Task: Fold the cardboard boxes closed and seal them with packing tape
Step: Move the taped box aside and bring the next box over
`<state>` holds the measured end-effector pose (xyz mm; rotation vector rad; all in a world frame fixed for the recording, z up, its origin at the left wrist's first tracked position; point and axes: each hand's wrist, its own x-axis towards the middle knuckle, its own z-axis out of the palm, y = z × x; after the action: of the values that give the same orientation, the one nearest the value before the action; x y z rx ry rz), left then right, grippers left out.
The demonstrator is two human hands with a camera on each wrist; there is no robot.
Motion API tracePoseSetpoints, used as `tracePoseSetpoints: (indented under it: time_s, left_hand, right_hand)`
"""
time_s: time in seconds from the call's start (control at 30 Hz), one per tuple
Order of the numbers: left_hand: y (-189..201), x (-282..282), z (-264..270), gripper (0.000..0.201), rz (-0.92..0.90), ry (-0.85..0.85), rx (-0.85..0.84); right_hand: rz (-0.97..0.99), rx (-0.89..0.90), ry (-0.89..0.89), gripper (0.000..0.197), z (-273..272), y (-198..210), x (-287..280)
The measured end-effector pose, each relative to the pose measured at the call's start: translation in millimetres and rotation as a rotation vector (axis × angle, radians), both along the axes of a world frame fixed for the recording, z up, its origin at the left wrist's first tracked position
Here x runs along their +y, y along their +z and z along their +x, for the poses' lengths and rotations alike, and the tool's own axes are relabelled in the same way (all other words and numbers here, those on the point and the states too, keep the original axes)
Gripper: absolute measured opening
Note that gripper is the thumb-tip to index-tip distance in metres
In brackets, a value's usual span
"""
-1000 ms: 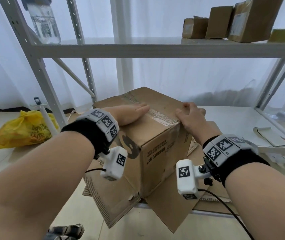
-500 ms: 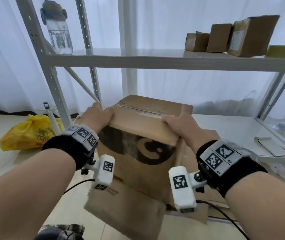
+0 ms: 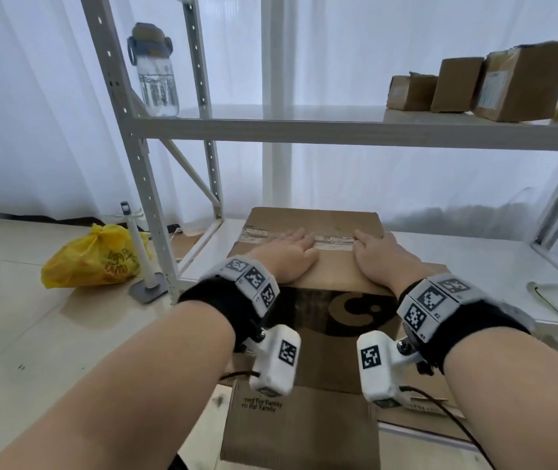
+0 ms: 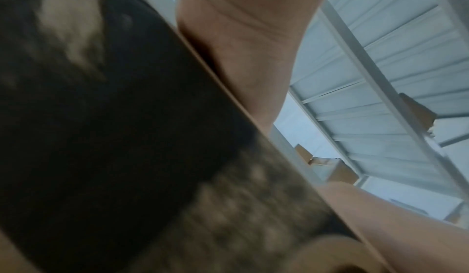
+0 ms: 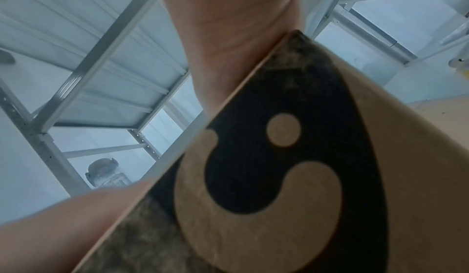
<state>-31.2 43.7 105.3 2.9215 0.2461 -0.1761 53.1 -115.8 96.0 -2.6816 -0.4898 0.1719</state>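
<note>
Left hand (image 3: 286,254): laid palm-down on the top of the cardboard box (image 3: 315,266), fingers extended and close together, fingertips reaching the strip of clear packing tape (image 3: 333,239) that runs across the top along the seam. The hand is flat and released, grasping nothing.

Right hand (image 3: 377,257): likewise palm-down on the box top, just beside the left hand with a bare stretch of cardboard between them. Fingers extended, tips at the tape line. Flat and released, grasping nothing.

Cardboard box: stands on the lower shelf (image 3: 474,252) of a white metal rack, top flaps folded closed, near face toward the person. That face carries a large black printed logo (image 3: 349,313); the right wrist view shows the same logo (image 5: 279,157) at close range with the heel of the right hand (image 5: 228,42) over the box's upper edge. The left wrist view is blurred; it shows the dark printed face (image 4: 101,137) and the heel of the left hand (image 4: 248,36) above the edge.

Flattened cardboard (image 3: 301,425) lies under and in front of the box.

Surroundings: three small cardboard boxes (image 3: 474,86) and a clear water bottle (image 3: 155,72) on the upper shelf; a yellow plastic bag (image 3: 94,259) on the floor to the left.
</note>
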Motion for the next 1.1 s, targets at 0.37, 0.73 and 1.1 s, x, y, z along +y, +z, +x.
tracePoseSetpoints:
  time_s: [0.37, 0.73, 1.1]
  left_hand:
    - [0, 63, -37, 0.053, -0.332, 0.428, -0.142]
    - [83, 52, -110, 0.04, -0.64, 0.536, -0.619]
    - [92, 16, -132, 0.063, -1.258, 0.232, -1.158]
  right_hand:
    - [0.487, 0.252, -0.112, 0.066, -3, -5, -22]
    - [0.689, -0.063, -0.103, 0.065, -38, 93, -27]
    - [1.146, -0.002, 0.264, 0.033, -70, 96, -62]
